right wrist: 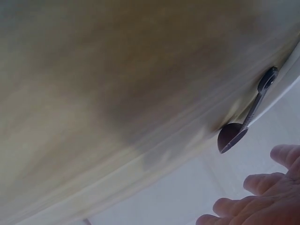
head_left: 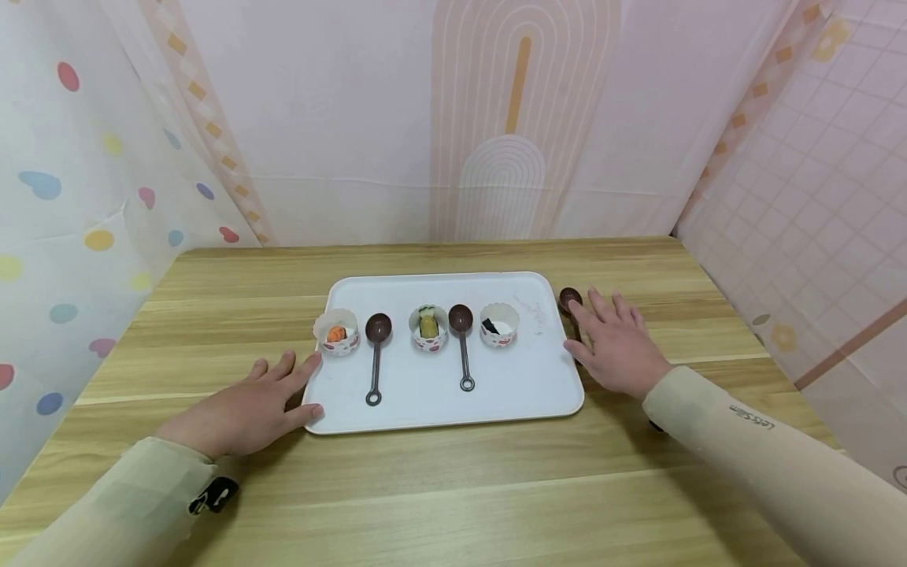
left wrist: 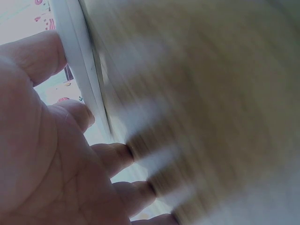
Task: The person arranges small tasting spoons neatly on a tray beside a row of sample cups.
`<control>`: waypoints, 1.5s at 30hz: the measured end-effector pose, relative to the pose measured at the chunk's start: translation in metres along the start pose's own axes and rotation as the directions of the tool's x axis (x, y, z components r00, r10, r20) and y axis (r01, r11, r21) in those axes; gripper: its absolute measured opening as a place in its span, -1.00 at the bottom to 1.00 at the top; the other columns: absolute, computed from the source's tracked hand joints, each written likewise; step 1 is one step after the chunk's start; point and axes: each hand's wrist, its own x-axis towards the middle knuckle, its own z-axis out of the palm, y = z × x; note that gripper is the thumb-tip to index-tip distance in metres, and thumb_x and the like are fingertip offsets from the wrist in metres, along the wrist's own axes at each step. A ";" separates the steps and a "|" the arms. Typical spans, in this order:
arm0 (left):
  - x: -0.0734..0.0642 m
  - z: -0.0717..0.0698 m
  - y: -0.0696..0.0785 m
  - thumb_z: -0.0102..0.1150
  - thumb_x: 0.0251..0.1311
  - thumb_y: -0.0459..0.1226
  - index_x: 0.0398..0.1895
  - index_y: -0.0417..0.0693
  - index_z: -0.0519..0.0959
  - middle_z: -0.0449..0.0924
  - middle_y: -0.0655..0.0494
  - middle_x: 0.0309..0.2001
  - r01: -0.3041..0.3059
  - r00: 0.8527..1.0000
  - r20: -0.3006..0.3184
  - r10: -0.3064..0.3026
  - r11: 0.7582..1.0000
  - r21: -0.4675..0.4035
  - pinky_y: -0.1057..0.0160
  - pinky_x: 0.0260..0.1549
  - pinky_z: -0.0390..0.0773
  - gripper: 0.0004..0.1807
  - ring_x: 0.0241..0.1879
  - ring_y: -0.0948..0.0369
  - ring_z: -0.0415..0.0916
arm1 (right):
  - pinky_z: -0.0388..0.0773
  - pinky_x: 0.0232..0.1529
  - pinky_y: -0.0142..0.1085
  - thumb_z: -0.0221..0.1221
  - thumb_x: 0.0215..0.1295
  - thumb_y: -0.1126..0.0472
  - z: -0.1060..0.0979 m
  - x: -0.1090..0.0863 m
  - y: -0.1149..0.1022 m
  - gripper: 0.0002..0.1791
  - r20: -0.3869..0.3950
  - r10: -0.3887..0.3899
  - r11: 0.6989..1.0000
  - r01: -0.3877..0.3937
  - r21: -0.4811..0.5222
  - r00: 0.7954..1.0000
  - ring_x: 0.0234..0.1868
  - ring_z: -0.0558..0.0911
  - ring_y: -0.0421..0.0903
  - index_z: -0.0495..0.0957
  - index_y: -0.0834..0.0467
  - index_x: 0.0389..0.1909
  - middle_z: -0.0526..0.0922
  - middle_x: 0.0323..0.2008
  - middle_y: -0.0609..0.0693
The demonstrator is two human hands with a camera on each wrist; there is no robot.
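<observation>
My left hand [head_left: 244, 409] lies spread at the left edge of a white tray [head_left: 418, 402], its thumb and index finger at the rim. In the left wrist view, the thumb overlaps the tray's edge and the other fingertips meet the wood. Beyond the tray's right side, my right hand [head_left: 620, 346] is spread over a brown scoop [head_left: 570, 298], hiding much of its handle. The right wrist view shows that scoop [right wrist: 230, 137] whole, apart from the extended fingers. Two more brown scoops, one left [head_left: 379, 328] and one further right [head_left: 460, 318], lie on the tray.
Three patterned paper cups stand on the tray: one with an orange piece [head_left: 336, 334], one with a green and yellowish piece [head_left: 428, 326], one with a black piece [head_left: 490, 325]. The wooden table [head_left: 453, 488] meets patterned curtains [head_left: 340, 118] behind and at both sides.
</observation>
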 end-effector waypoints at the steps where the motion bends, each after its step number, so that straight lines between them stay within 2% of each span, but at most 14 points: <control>1: 0.000 0.000 0.000 -0.08 0.48 0.36 0.72 -0.11 0.00 -0.06 -0.59 0.59 0.000 1.000 0.000 0.000 1.000 0.002 -0.58 0.23 0.32 0.02 0.44 -0.73 -0.06 | -0.22 0.54 0.48 -0.02 0.67 -0.09 0.000 0.000 0.000 -0.25 -0.003 -0.002 1.000 0.002 -0.005 1.000 0.63 -0.17 0.59 0.05 0.14 0.70 -0.12 0.68 0.39; 14: -0.001 0.000 0.000 -0.07 0.48 0.35 0.72 -0.11 0.00 -0.06 -0.59 0.59 0.006 1.000 0.002 -0.006 1.000 -0.009 -0.59 0.24 0.30 0.02 0.44 -0.73 -0.08 | -0.04 0.55 0.45 0.02 0.65 -0.04 0.001 -0.003 0.005 -0.32 -0.004 0.010 0.998 -0.010 -0.058 1.000 0.57 0.05 0.61 0.22 0.19 0.63 0.05 0.63 0.45; 29: 0.000 0.001 0.000 -0.09 0.48 0.37 0.72 -0.10 -0.01 -0.07 -0.59 0.59 0.006 1.000 0.001 -0.006 1.000 -0.008 -0.58 0.24 0.31 0.03 0.44 -0.73 -0.08 | 0.06 0.54 0.40 0.04 0.64 -0.06 0.004 -0.005 0.007 -0.35 0.017 0.024 0.993 -0.022 -0.114 1.000 0.53 0.18 0.60 0.33 0.20 0.57 0.17 0.59 0.44; 40: 0.000 0.001 0.000 -0.09 0.47 0.37 0.72 -0.09 0.00 -0.07 -0.58 0.60 0.010 1.000 0.003 -0.010 1.000 -0.007 -0.59 0.24 0.30 0.03 0.45 -0.72 -0.09 | 0.23 0.46 0.41 0.11 0.60 -0.04 0.005 -0.005 0.007 -0.35 0.012 0.014 0.993 -0.013 -0.118 1.000 0.52 0.35 0.42 0.40 0.28 0.51 0.31 0.51 0.46; 45: 0.000 0.001 0.000 -0.09 0.47 0.38 0.72 -0.08 0.00 -0.07 -0.58 0.60 0.008 1.000 0.004 -0.008 1.000 -0.009 -0.59 0.23 0.30 0.03 0.45 -0.72 -0.09 | 0.32 0.42 0.36 0.14 0.59 -0.02 0.006 -0.006 0.006 -0.39 -0.002 -0.003 0.992 0.002 -0.124 1.000 0.46 0.42 0.43 0.45 0.30 0.45 0.40 0.44 0.48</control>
